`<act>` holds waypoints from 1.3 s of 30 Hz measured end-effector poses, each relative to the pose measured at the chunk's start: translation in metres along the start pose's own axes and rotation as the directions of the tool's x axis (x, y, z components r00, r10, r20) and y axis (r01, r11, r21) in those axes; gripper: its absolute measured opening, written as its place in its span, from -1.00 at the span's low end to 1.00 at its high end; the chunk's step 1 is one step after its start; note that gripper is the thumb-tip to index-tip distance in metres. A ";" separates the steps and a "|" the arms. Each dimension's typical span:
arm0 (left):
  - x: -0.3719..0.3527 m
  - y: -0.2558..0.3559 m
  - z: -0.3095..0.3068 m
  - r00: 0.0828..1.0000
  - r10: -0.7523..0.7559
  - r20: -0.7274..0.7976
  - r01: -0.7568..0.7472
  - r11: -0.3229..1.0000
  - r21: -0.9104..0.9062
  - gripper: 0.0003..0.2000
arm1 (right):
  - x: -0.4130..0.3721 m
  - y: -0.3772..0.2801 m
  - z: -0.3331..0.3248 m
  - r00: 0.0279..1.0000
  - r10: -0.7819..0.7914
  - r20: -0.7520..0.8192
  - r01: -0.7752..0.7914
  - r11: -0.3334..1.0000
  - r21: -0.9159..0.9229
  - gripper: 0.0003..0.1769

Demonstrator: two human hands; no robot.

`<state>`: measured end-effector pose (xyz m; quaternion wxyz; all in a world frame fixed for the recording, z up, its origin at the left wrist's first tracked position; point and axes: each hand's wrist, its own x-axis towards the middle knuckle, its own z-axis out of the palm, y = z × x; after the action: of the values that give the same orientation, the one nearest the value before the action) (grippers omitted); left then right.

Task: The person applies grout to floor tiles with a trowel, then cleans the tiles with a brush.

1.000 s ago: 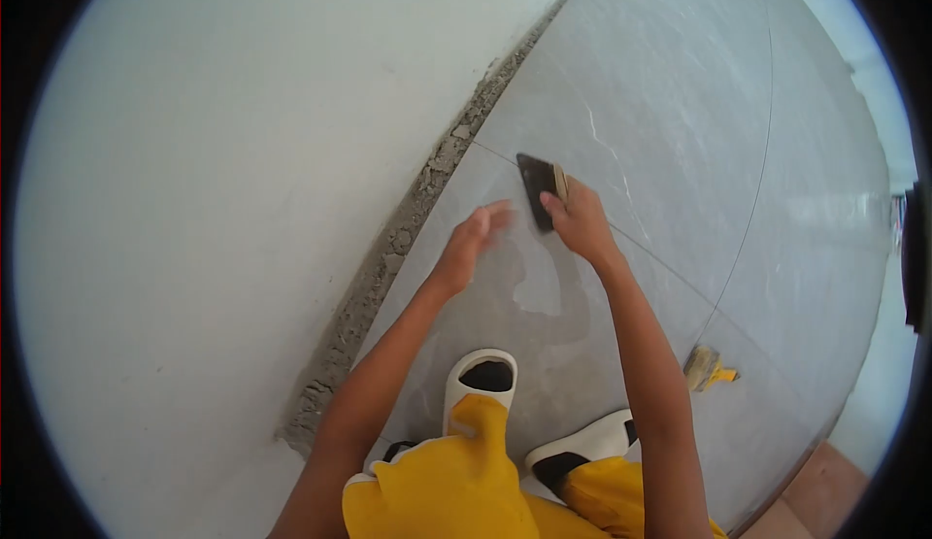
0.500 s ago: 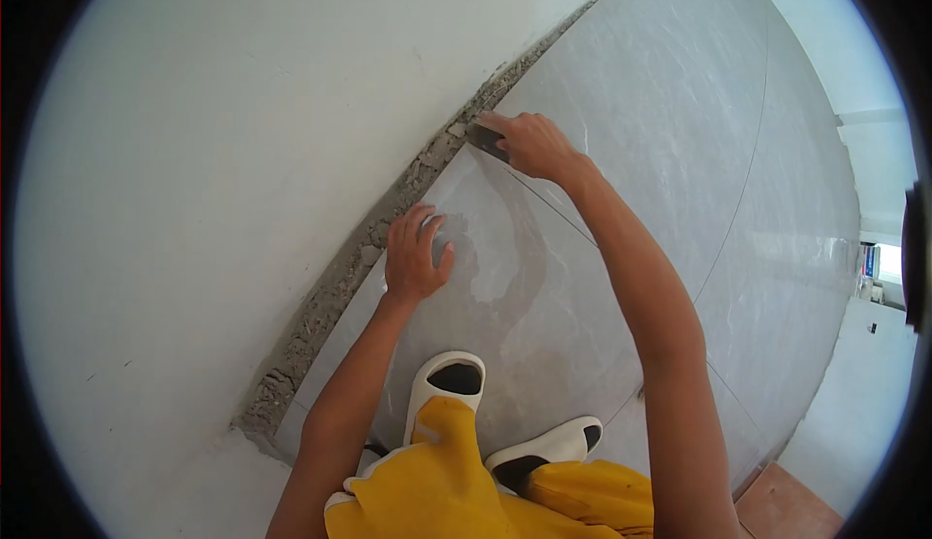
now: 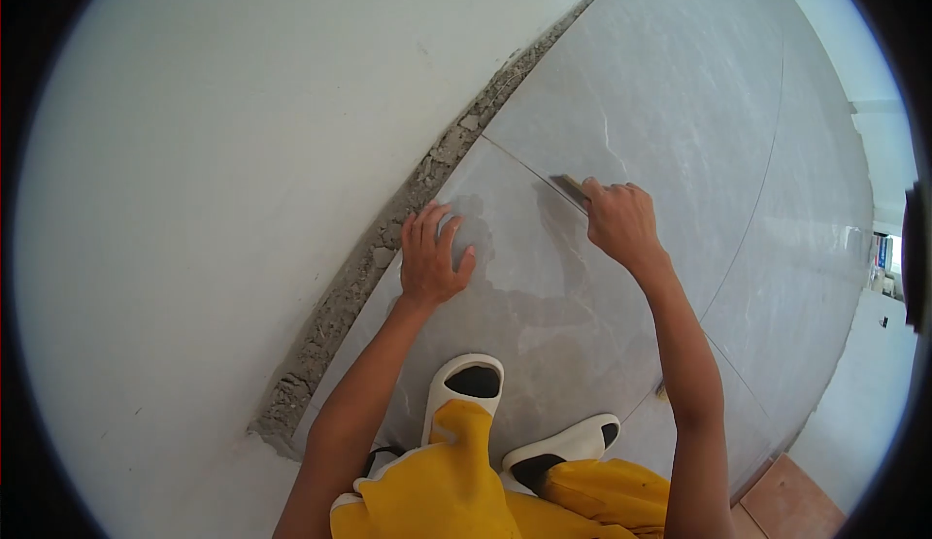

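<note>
My right hand (image 3: 621,220) grips a small flat scraper (image 3: 571,187), its blade set in the joint (image 3: 524,162) between two large grey floor tiles. My left hand (image 3: 432,257) rests flat, fingers spread, on the near tile (image 3: 544,325) close to the wall. A darker wet patch (image 3: 524,286) spreads over that tile between both hands. My white slippers (image 3: 471,384) and yellow trousers (image 3: 456,490) show at the bottom.
A white wall (image 3: 223,180) fills the left side. A rough band of grey mortar (image 3: 388,248) runs along its foot beside the tiles. More grey tiles (image 3: 699,92) stretch to the right, ending at a reddish floor strip (image 3: 777,510).
My right hand has drawn the scraper back along the tile joint, away from the wall toward me. My left hand stays flat on the tile, shifted slightly.
</note>
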<state>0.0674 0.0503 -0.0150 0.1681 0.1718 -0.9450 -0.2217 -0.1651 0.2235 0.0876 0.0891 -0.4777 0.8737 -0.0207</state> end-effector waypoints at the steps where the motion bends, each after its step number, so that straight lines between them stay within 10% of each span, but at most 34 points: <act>1: 0.000 0.001 0.000 1.000 0.001 0.005 -0.001 1.000 0.000 -0.58 | -0.003 -0.004 -0.004 0.999 -0.006 -0.038 0.004 0.999 -0.032 -0.85; 7: 0.000 0.002 0.002 1.000 -0.008 0.012 0.008 1.000 0.002 -0.57 | -0.007 -0.045 0.039 0.955 -0.192 -0.227 0.210 0.976 0.060 -0.81; 39: 0.001 -0.001 0.005 1.000 0.015 -0.012 -0.016 1.000 -0.002 -0.61 | 0.068 -0.096 0.062 0.992 -0.126 0.008 0.126 0.992 -0.025 -0.74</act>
<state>0.0649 0.0516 -0.0197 0.1757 0.1656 -0.9451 -0.2203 -0.1104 0.1177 0.0285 0.0841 -0.5333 0.8417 -0.0135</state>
